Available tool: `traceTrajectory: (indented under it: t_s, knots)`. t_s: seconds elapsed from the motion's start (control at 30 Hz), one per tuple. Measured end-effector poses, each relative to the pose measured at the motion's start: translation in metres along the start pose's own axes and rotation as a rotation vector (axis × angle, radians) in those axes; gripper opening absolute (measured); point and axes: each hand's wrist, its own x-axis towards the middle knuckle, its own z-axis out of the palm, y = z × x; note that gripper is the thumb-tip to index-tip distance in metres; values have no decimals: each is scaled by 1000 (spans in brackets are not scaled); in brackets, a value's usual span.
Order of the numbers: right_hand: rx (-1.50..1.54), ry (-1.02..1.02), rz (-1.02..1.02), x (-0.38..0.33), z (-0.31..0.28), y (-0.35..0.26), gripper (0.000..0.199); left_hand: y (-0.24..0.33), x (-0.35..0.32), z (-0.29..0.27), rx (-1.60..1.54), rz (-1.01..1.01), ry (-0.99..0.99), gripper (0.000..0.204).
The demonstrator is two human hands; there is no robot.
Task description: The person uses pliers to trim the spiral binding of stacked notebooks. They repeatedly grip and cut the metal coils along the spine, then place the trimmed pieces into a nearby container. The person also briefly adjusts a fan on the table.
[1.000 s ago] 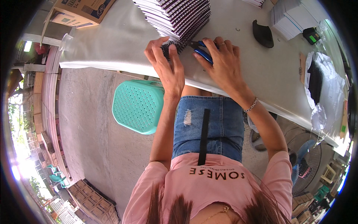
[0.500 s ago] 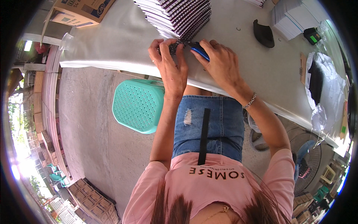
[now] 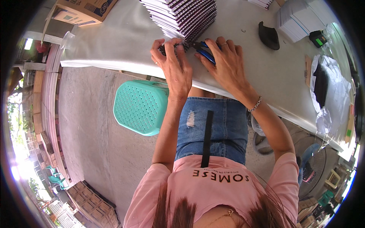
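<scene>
Just in front of the tall stack of white-paged, dark-wire-bound books (image 3: 180, 17), my left hand (image 3: 175, 70) is pinching a bunch of dark wire coils (image 3: 162, 49) between curled fingers and thumb; right of the stack's near corner, my right hand (image 3: 229, 64) is gripping blue-handled, dark-tipped pliers (image 3: 207, 56); the stack is standing on the smooth grey surface (image 3: 106, 41); a curved black piece (image 3: 268, 36) is lying to its right.

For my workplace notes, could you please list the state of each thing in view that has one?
Black wire coils, held in the left hand
Blue-handled pliers, gripped in the right hand, handles apart
Book stack, piled up
Green stool, upright
White wrapping, crumpled, opened
Fan, cannot tell if running
</scene>
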Motion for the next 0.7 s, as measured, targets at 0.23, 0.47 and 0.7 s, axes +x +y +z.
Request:
traceTrajectory:
  t_s: [0.23, 0.47, 0.7]
  knots:
    - [32, -25, 14, -1, 5, -1, 42, 3, -1, -3, 58, 13, -35, 31]
    - [20, -43, 7, -3, 1, 2, 44, 1, -2, -2, 91, 18, -42, 32]
    - [6, -46, 19, -3, -1, 1, 43, -1, -2, -1, 105, 30, -31, 31]
